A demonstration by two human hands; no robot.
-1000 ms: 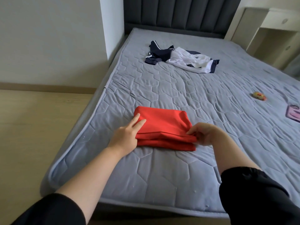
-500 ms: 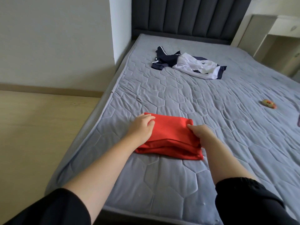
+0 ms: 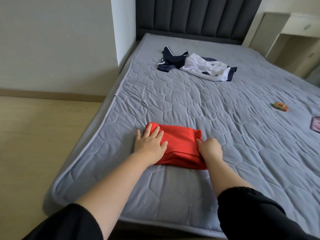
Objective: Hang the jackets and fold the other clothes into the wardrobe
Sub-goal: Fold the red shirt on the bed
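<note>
- The red folded fabric garment (image 3: 181, 144) lies on the near left part of the grey quilted mattress (image 3: 190, 196), as a flat rectangular packet with its layers showing along the near edge.
- The left hand (image 3: 149, 144) lies palm down on the left end of the garment. Its fingers are straight and spread, and the fingertips reach the far left corner.
- The right hand (image 3: 210, 148) is at the right near end of the garment. One finger lies on top of the cloth and the others curl into the fold, so this hand pinches the edge.
- Both forearms are bare and come out of black sleeves (image 3: 251, 213) at the near edge of the view.
- On the mattress, far from the hands, a crumpled navy and white garment (image 3: 197, 66) lies near the dark padded headboard (image 3: 199, 14).
- To the right lie a small yellow and red toy car (image 3: 280, 106) and a purple object (image 3: 316, 124), cut by the edge of the view.
- Half a second ago the left hand was curled at the left edge of the garment; now it is flattened and spread. The right hand keeps its grip.
</note>
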